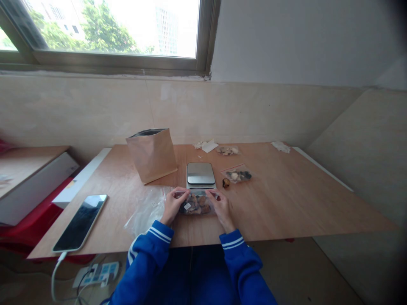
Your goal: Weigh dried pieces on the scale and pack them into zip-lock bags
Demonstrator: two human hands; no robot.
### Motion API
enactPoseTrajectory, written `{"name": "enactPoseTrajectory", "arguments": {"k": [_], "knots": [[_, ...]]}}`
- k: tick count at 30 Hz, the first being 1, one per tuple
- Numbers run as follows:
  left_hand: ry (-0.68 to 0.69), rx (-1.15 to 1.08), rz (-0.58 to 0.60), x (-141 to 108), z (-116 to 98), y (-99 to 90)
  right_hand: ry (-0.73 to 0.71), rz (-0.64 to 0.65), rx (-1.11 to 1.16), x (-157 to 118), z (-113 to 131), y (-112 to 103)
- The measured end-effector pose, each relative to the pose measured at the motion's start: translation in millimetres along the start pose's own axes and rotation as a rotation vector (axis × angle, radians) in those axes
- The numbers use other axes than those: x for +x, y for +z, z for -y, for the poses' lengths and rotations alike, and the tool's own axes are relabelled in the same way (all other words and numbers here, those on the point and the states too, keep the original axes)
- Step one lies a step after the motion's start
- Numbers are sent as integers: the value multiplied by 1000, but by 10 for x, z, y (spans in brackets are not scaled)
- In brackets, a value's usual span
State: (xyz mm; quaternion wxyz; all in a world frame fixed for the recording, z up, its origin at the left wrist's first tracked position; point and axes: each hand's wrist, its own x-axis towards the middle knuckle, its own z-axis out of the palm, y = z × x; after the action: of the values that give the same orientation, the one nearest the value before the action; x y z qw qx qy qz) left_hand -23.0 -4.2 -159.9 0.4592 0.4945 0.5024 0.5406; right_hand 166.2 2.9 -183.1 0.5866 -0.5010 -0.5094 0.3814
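Observation:
My left hand (173, 206) and my right hand (221, 207) both pinch the top edge of a clear plastic bag (196, 204) filled with brown dried pieces, possibly mushroom slices. The bag rests against the front of a silver digital scale (201, 174) and carries a small white label. Just right of my right hand lies a loose brown piece (226, 183). Beyond it are a small clear bag of dark and pale pieces (238, 175) and another flat bag of pale pieces (227, 150).
A brown kraft paper bag (151, 155) stands on the plywood table (286, 199). Crumpled clear plastic (146, 212) lies left of my hands, and a smartphone (80, 223) on a charging cable lies near the left edge. White paper scraps (207, 146) sit at the back, below a window.

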Motion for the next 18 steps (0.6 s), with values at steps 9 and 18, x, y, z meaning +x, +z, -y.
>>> {"name": "enactPoseTrajectory", "arguments": {"k": [9,18], "knots": [[28,-8,35,-10,-12,23,-24,79,29,-28,30,66],[4,-21,36,-25,43,26,-88,71,9,-55,39,99]]}}
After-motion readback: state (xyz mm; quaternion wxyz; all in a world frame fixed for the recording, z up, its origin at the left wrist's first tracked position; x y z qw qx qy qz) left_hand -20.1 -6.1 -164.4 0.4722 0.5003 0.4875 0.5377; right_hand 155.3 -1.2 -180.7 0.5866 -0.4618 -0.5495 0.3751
